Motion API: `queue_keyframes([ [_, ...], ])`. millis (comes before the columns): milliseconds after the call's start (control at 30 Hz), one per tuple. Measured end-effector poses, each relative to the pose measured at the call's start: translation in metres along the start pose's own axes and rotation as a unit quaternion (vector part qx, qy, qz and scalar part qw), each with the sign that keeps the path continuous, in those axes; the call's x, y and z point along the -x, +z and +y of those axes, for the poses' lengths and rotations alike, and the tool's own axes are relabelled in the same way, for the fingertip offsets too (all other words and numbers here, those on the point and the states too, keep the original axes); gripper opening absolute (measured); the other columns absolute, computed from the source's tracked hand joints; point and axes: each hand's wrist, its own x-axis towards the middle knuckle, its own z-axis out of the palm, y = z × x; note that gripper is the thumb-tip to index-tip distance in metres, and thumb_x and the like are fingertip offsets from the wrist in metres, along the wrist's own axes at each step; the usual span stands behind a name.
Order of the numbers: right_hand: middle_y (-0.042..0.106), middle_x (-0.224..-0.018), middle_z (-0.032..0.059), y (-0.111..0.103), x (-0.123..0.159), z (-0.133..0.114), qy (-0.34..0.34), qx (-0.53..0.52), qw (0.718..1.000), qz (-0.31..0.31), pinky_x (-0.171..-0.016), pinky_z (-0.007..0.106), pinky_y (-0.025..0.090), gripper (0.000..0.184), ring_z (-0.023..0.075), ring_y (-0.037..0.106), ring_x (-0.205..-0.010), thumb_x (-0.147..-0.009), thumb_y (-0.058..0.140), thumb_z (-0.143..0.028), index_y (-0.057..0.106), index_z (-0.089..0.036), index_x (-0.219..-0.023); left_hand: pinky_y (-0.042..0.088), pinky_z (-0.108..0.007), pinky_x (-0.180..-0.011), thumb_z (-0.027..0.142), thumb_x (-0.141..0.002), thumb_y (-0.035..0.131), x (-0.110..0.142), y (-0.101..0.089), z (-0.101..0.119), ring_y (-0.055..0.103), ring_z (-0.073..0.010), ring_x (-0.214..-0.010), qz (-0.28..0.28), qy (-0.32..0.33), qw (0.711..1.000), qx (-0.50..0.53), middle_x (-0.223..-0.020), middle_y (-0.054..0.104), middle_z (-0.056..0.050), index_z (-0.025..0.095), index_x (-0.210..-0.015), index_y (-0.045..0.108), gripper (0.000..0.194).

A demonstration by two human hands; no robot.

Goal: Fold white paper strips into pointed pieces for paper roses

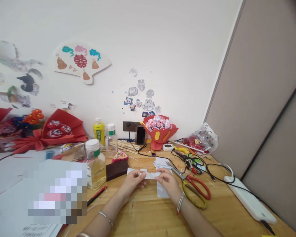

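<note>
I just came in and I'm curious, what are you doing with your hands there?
A person is holding a narrow strip of white paper over the wooden table, with the left hand and the right hand each pinching it. More white paper lies on the table by the right hand. The scissors lie just to the right, and nobody is holding them.

The narrow paper strip [151, 175] in the grip is plain white. Right of the grip, the large metal scissors [184, 176] show silvery blades [179, 173], one red loop handle [200, 183] and one olive-yellow; beyond the grip, the cone-shaped red paper bouquet [160, 135] carries mottled pink-and-white blooms [160, 123], with yellow patches [157, 136] on its wrap.
</note>
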Motion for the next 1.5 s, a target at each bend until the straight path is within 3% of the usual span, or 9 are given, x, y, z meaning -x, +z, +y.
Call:
queue_keyframes([
  [367, 0.053, -0.096, 0.0048, -0.002, 0.002, -0.013, -0.058, 0.089, 0.994, -0.023, -0.080, 0.030, 0.035, 0.012, 0.0166, 0.049, -0.090, -0.069, 0.057, -0.025, 0.059, -0.018, -0.060, 0.038, -0.019, -0.041, 0.045, -0.056, 0.063, 0.000, 0.001, 0.003, 0.053, -0.0102, -0.040, 0.006, -0.033, 0.998, -0.049, -0.043, 0.059, 0.003, 0.018, -0.053, 0.039, 0.036],
  [433, 0.052, -0.100, 0.0043, -0.003, 0.005, -0.016, -0.060, 0.118, 0.990, -0.041, -0.081, 0.030, 0.035, 0.007, 0.0172, 0.048, -0.093, -0.065, 0.061, -0.026, 0.060, -0.019, -0.064, 0.039, -0.020, -0.041, 0.045, -0.054, 0.065, 0.000, 0.004, 0.002, 0.053, -0.0110, -0.039, -0.007, -0.017, 0.997, -0.070, -0.042, 0.059, 0.003, 0.019, -0.051, 0.038, 0.037],
  [533, 0.054, -0.100, 0.0022, -0.002, 0.008, -0.020, -0.058, 0.159, 0.982, -0.082, -0.082, 0.030, 0.033, 0.017, 0.0180, 0.048, -0.094, -0.056, 0.068, -0.030, 0.062, -0.022, -0.069, 0.039, -0.020, -0.039, 0.044, -0.053, 0.066, -0.001, 0.008, 0.001, 0.054, -0.0118, -0.038, -0.023, 0.017, 0.993, -0.119, -0.040, 0.058, 0.004, 0.019, -0.048, 0.039, 0.037],
  [633, 0.058, -0.090, -0.0006, 0.000, 0.009, -0.022, -0.083, 0.173, 0.975, -0.115, -0.080, 0.028, 0.034, 0.018, 0.0159, 0.050, -0.088, -0.060, 0.066, -0.028, 0.061, -0.024, -0.077, 0.040, -0.021, -0.039, 0.045, -0.053, 0.065, -0.002, 0.011, 0.000, 0.056, -0.0135, -0.039, -0.010, 0.010, 0.991, -0.133, -0.040, 0.056, 0.005, 0.019, -0.053, 0.042, 0.035],
  [767, 0.056, -0.087, 0.0000, 0.003, 0.009, -0.023, -0.080, 0.170, 0.978, -0.090, -0.077, 0.028, 0.035, 0.015, 0.0158, 0.048, -0.087, -0.066, 0.061, -0.027, 0.059, -0.024, -0.081, 0.045, -0.024, -0.040, 0.042, -0.049, 0.070, 0.001, 0.015, 0.004, 0.059, -0.0154, -0.044, 0.015, -0.013, 0.998, -0.062, -0.057, 0.060, 0.004, 0.021, -0.083, 0.046, 0.047],
  [900, 0.052, -0.085, 0.0010, 0.003, 0.008, -0.026, -0.061, 0.142, 0.987, -0.037, -0.077, 0.028, 0.036, 0.012, 0.0158, 0.047, -0.087, -0.069, 0.059, -0.028, 0.059, -0.022, -0.079, 0.047, -0.023, -0.044, 0.037, -0.053, 0.070, 0.006, 0.020, 0.010, 0.060, -0.0155, -0.056, 0.014, -0.025, 0.999, 0.019, -0.067, 0.060, 0.003, 0.025, -0.111, 0.035, 0.069],
  [1067, 0.051, -0.083, 0.0013, 0.004, 0.007, -0.026, -0.041, 0.107, 0.993, -0.020, -0.076, 0.027, 0.037, 0.008, 0.0148, 0.047, -0.085, -0.073, 0.054, -0.027, 0.060, -0.022, -0.074, 0.048, -0.025, -0.050, 0.037, -0.049, 0.072, 0.008, 0.023, 0.010, 0.060, -0.0164, -0.063, 0.007, -0.047, 0.998, 0.047, -0.085, 0.063, -0.003, 0.021, -0.096, 0.053, 0.054],
  [1200, 0.049, -0.085, 0.0008, 0.007, 0.008, -0.025, -0.041, 0.129, 0.990, -0.028, -0.080, 0.029, 0.035, 0.006, 0.0155, 0.044, -0.089, -0.073, 0.055, -0.024, 0.060, -0.022, -0.074, 0.047, -0.024, -0.052, 0.040, -0.050, 0.070, 0.010, 0.027, 0.012, 0.059, -0.0170, -0.064, 0.000, -0.049, 0.999, 0.012, -0.071, 0.064, -0.002, 0.018, -0.079, 0.060, 0.038],
  [1500, 0.044, -0.095, 0.0020, 0.007, 0.013, -0.033, -0.082, 0.132, 0.986, -0.061, -0.082, 0.030, 0.034, 0.027, 0.0174, 0.041, -0.094, -0.068, 0.059, -0.023, 0.055, -0.026, -0.095, 0.048, -0.028, -0.061, 0.038, -0.052, 0.070, 0.008, 0.024, 0.010, 0.056, -0.0229, -0.084, 0.019, 0.013, 0.999, 0.032, -0.100, 0.060, -0.006, 0.020, -0.099, 0.056, 0.052],
])
